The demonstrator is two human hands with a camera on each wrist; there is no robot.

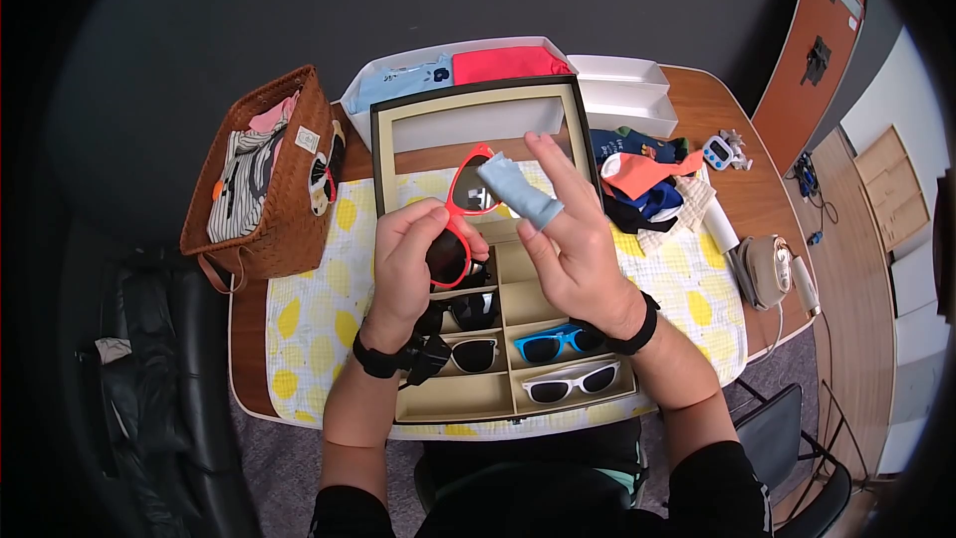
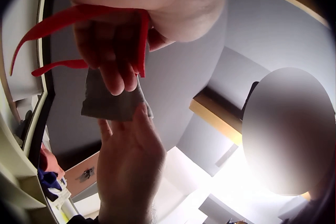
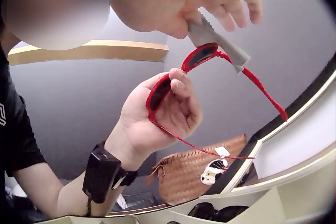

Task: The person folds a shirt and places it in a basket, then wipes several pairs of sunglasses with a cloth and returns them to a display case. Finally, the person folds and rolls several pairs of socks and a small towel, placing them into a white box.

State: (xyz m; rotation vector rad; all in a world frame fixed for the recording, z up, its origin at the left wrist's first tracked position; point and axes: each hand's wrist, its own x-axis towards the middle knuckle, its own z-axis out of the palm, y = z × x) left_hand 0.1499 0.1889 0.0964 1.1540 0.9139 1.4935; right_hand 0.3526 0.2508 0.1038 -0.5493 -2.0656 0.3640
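Observation:
Red-framed sunglasses [image 1: 449,257] with dark lenses are raised above the compartmented case [image 1: 453,399]. My left hand [image 1: 403,264] grips them by one lens side, and in the right wrist view their temples extend away from the hand. The right hand [image 1: 583,259] pinches a small light blue-grey cloth [image 1: 520,191] between thumb and finger, other fingers extended. In the right wrist view the cloth [image 3: 218,43] lies at the far lens [image 3: 202,56]; whether it presses on the lens I cannot tell. Below, the case holds blue sunglasses [image 1: 558,343], white sunglasses [image 1: 573,383] and several dark pairs.
The case's windowed lid [image 1: 478,88] stands raised at the back. A woven basket [image 1: 289,209] with clothes is at the left. White boxes [image 1: 622,70] stand behind the lid. Socks [image 1: 652,179], a timer [image 1: 717,152], a white roll [image 1: 720,224] and a beige device [image 1: 765,274] lie at the right.

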